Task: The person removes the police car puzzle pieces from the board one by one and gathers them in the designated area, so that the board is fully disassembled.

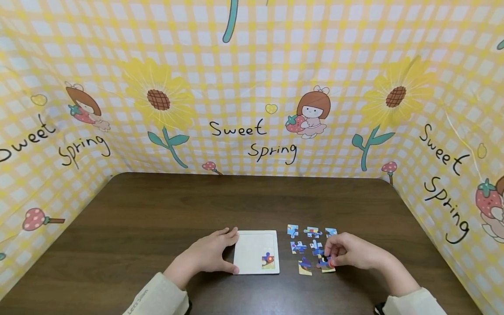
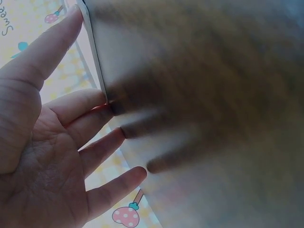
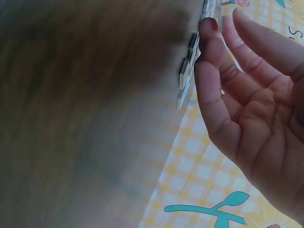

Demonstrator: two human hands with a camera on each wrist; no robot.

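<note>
A white square puzzle tray (image 1: 252, 249) lies on the table, with one puzzle piece (image 1: 268, 261) in its lower right corner. My left hand (image 1: 210, 251) touches the tray's left side, thumb at the near corner and fingertips by the far one. The left wrist view shows this hand (image 2: 52, 142) with its fingers spread at the tray edge. Over the loose pieces is my right hand (image 1: 352, 251), fingers bent, touching or just above the near right piece (image 1: 326, 265). In the right wrist view, the right hand's thumb (image 3: 266, 40) stands apart from the fingers, with no piece visible between.
Several loose puzzle pieces lie in rough rows right of the tray, among them a far left piece (image 1: 292, 230), a middle piece (image 1: 316, 247) and a near left piece (image 1: 305, 266). A checked cloth (image 1: 244, 87) hangs behind and beside the brown table (image 1: 177, 201).
</note>
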